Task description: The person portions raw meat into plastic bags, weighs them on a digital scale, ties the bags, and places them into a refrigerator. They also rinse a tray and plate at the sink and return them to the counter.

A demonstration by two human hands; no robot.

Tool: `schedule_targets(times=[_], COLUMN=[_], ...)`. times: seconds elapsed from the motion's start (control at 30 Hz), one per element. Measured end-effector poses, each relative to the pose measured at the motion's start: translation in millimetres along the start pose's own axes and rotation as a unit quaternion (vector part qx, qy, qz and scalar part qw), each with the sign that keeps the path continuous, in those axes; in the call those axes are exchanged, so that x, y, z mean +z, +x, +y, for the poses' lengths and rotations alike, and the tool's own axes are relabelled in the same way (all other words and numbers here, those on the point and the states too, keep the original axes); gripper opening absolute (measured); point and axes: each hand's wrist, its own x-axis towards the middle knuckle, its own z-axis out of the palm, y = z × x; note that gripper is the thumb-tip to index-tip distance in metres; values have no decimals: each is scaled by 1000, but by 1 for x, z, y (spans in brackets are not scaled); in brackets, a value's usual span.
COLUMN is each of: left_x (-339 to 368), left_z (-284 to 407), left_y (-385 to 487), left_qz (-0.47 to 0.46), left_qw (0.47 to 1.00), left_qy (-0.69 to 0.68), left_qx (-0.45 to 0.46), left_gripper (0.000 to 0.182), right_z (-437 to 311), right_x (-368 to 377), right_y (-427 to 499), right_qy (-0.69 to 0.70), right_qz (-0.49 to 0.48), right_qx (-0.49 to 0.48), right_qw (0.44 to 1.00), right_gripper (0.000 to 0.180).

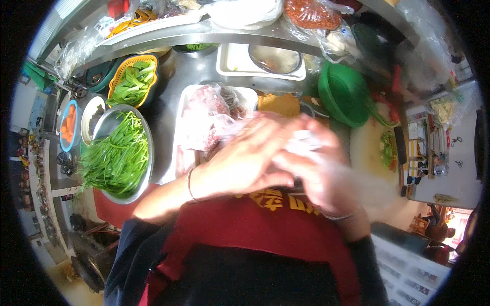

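Note:
My right hand [325, 172] is closed around a crumpled translucent plastic bag [304, 142], and its blurred end trails off to the right. Against it lies my left hand [245, 149], back upward and fingers reaching to the bag. Motion blur hides whether those fingers grip anything. Both hands are in front of my red apron [260, 225], which bears yellow writing. Just beyond the left hand, a white tray [178, 134] holds bags of ground meat [201, 101]. A brown-yellow block or cloth [278, 104] sits beyond my fingers.
To the left are a metal bowl of cut green stalks [118, 160], a yellow basket of leafy greens [134, 82] and a blue-rimmed basin of carrots [68, 124]. On the right, a green plastic basket [342, 93] stands near a cutting board [363, 149] with a cleaver [400, 145]. A metal shelf [183, 34] crosses the back.

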Motion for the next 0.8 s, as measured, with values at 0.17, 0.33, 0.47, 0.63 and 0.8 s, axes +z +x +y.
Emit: schedule_targets(times=[0.17, 0.33, 0.47, 0.63, 0.8], left_x=[-33, -56, -72, -90, -83], left_z=[12, 25, 32, 27, -6], left_y=[-62, -144, -172, -166, -129], left_qz=[177, 469, 393, 287, 113], left_qw=[969, 833, 819, 909, 964], left_qy=[156, 26, 210, 66, 49], left_qx=[-68, -292, -361, -294, -236], left_gripper=[53, 23, 13, 26, 21], right_z=[3, 22, 61, 98, 115], right_x=[-7, -109, -179, -216, -237], right_y=[34, 139, 214, 277, 324], right_qy=[-108, -188, -193, -142, -45], right_qz=[-328, 93, 204, 260, 270], right_qx=[-151, -91, 27, 113, 153], right_qw=[926, 974, 959, 948, 949], right_gripper=[63, 37, 42, 48, 36])
